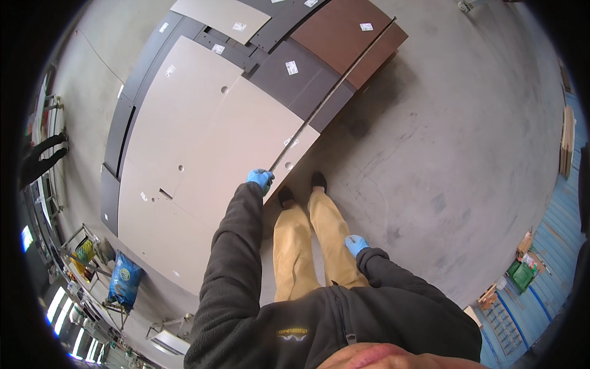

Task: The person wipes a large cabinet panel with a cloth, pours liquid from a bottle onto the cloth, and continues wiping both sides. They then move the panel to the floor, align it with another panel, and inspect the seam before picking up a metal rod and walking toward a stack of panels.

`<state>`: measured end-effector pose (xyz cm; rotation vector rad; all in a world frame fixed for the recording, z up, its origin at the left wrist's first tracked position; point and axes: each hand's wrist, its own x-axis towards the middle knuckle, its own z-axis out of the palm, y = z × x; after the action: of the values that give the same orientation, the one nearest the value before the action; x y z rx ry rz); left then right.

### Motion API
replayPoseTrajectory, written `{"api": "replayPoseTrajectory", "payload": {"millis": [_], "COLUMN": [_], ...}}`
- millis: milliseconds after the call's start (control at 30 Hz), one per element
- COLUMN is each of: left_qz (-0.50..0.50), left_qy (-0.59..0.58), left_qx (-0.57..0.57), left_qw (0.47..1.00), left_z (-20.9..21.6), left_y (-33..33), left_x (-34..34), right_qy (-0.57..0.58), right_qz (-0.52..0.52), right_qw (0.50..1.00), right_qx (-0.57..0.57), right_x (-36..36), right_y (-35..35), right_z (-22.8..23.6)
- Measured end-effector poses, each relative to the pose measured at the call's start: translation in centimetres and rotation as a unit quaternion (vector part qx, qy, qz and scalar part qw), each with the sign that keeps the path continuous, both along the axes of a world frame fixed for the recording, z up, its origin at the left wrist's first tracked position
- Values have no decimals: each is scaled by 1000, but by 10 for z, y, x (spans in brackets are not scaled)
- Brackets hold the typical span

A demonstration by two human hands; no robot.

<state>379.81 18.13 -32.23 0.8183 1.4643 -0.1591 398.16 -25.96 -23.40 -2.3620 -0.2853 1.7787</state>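
Observation:
My left hand (261, 179), in a blue glove, is closed around the near end of a long thin dark strip (335, 91). The strip slants away to the far right, passing over cream, grey and brown panels. Under it, the large cream panel (203, 132) has round holes, a short slot and small labels. My right hand (355, 245), also gloved in blue, hangs beside my right thigh. Its fingers look curled, and no object shows in them.
A dark grey panel (295, 77) and a brown panel (338, 37) lie beyond the cream one. Concrete floor (455, 154) stretches to the right. A blue bag (125, 280) and metal racks stand at left; blue boards (556, 234) run along the right. Another person's dark-clothed legs (44, 160) show at far left.

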Motion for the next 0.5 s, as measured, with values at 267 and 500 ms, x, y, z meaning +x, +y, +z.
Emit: {"api": "replayPoseTrajectory", "payload": {"millis": [267, 500], "left_qz": [-26, -51], "left_qy": [16, 20], "left_qx": [-15, -11], "left_qw": [999, 998], "left_z": [-69, -118], "left_y": [22, 31], "left_x": [-12, -27], "right_qy": [-55, -63], "right_qz": [70, 65], "right_qw": [995, 995], "right_qx": [-52, -33], "right_x": [-5, -3], "right_y": [38, 40], "right_z": [-2, -22]}}
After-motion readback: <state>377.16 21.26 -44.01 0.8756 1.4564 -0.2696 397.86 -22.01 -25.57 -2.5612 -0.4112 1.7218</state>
